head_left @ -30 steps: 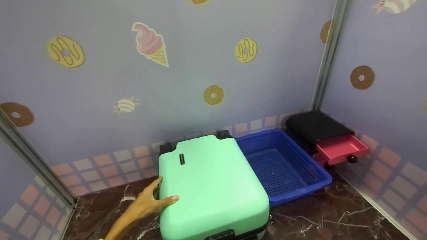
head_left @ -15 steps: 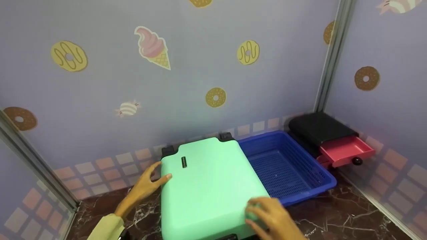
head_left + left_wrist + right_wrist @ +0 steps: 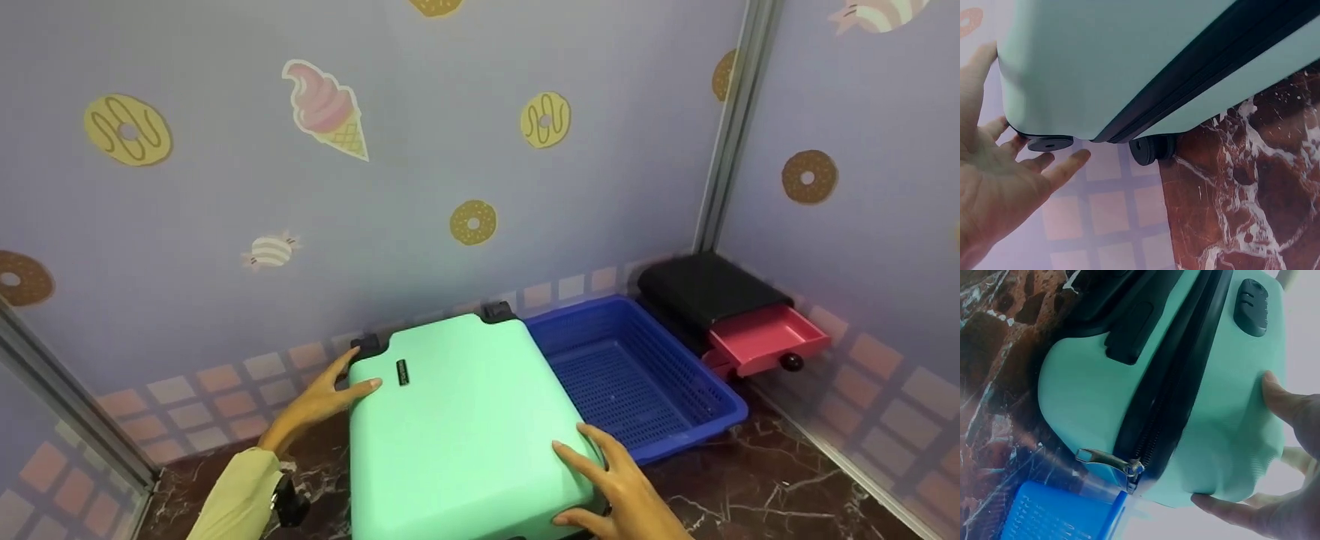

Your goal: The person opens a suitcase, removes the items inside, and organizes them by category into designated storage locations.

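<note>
A mint-green hard-shell suitcase (image 3: 457,427) lies flat on the dark marbled surface, its wheel end toward the back wall. My left hand (image 3: 319,401) is at its far left corner, thumb on the top face. In the left wrist view its fingers are extended and spread around a black wheel (image 3: 1050,143). At the near right corner, my right hand (image 3: 619,491) grips the shell between thumb and fingers. The right wrist view shows a metal zip pull (image 3: 1103,458) on the black zipper band (image 3: 1171,394), and a black combination lock (image 3: 1251,308).
Right of the suitcase stands a blue plastic basket (image 3: 686,431), close against it. Beyond the basket, a black box (image 3: 705,289) has its pink drawer (image 3: 772,337) pulled out. Patterned walls (image 3: 420,150) enclose the back and sides.
My left hand has slid along the suitcase's left side to its far corner. The right hand has come into view and taken hold of the near right corner.
</note>
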The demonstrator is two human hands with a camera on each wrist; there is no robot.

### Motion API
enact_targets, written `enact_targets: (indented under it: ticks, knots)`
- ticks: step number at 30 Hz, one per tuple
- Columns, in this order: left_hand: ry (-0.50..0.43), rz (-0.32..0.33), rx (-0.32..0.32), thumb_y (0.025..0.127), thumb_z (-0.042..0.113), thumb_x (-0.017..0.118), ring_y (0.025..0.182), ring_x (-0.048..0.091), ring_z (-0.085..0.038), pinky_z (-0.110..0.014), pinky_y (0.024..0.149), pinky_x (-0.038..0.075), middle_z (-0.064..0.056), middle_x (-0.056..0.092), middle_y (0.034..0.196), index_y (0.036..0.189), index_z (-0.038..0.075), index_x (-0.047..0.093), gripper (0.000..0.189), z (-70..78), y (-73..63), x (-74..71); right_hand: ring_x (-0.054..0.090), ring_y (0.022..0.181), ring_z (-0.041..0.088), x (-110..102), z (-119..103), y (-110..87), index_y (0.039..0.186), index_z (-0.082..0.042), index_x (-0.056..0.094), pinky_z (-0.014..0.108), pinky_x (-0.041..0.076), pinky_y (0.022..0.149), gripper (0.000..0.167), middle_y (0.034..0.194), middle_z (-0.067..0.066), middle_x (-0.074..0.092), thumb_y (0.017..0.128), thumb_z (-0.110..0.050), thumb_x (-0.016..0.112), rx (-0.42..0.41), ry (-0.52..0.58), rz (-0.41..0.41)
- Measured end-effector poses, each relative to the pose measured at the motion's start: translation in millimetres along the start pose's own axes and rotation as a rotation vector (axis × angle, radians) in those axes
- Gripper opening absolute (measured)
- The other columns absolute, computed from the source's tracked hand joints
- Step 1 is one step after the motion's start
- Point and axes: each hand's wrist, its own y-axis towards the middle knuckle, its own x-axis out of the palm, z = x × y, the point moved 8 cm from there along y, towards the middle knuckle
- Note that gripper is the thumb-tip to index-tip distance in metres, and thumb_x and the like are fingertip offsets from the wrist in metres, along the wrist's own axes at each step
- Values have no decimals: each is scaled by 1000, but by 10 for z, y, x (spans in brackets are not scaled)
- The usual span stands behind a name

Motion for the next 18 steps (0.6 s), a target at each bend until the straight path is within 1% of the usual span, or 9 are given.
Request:
enact_targets:
  ticks: [2, 4, 7, 9, 10, 12, 14, 16, 18]
  knots:
    - [6, -6, -6, 98, 54, 66, 155, 13, -57, -75, 118, 25, -32, 6, 171, 170, 13, 7, 102, -30, 3, -9, 64, 118, 45, -1, -3, 1, 146, -25, 63, 48, 63, 79, 84, 143, 26, 55, 71, -46, 92, 16, 10, -18]
    - [7, -10, -21, 97, 54, 67, 154, 11, -58, -76, 118, 25, -32, 3, 171, 170, 12, 6, 103, -71, -34, -19, 65, 117, 45, 9, -26, 8, 146, -24, 63, 48, 63, 78, 82, 142, 26, 56, 72, -48, 90, 10, 6, -34]
    - [15, -12, -37, 98, 53, 67, 153, 10, -61, -77, 117, 25, -35, -1, 170, 169, 9, 5, 104, -114, -129, -49, 64, 118, 46, 15, -58, 57, 147, -23, 63, 51, 63, 80, 80, 142, 26, 57, 75, -51, 86, -6, 19, -78]
    - [9, -15, -50, 98, 52, 67, 152, 10, -63, -77, 116, 26, -37, -3, 169, 168, 7, 6, 104, -155, -217, -74, 63, 120, 47, 21, -62, 88, 148, -22, 62, 51, 62, 83, 79, 143, 27, 57, 77, -50, 84, -19, 50, -111]
    - [10, -12, -51, 98, 51, 68, 151, 13, -63, -77, 115, 28, -38, -1, 168, 168, 5, 7, 103, -171, -262, -89, 61, 121, 48, 24, -50, 106, 148, -21, 62, 51, 62, 85, 79, 145, 27, 56, 78, -48, 84, -17, 77, -135]
    - [26, 5, -53, 97, 49, 70, 148, 23, -64, -74, 113, 36, -41, 6, 166, 166, 2, 12, 102, -209, -371, -123, 59, 125, 50, 32, -5, 133, 149, -21, 61, 50, 62, 88, 78, 147, 28, 55, 79, -44, 84, 18, 141, -190]
    - [48, 32, -57, 96, 47, 72, 140, 38, -61, -69, 109, 44, -43, 19, 160, 164, -2, 18, 99, -259, -496, -174, 56, 128, 52, 67, 49, 161, 150, -22, 60, 47, 61, 91, 77, 150, 27, 53, 79, -41, 85, 59, 215, -245]
    - [93, 67, -68, 94, 45, 74, 126, 52, -52, -61, 101, 52, -41, 34, 150, 160, -6, 24, 97, -304, -628, -239, 53, 132, 54, 111, 103, 209, 150, -23, 60, 44, 60, 95, 76, 154, 25, 50, 80, -39, 85, 108, 292, -307]
    - [142, 90, -88, 94, 45, 74, 117, 55, -41, -56, 95, 54, -39, 40, 141, 156, -11, 29, 95, -347, -748, -303, 50, 135, 54, 161, 145, 257, 150, -22, 61, 42, 59, 97, 75, 156, 24, 48, 81, -37, 84, 145, 359, -359]
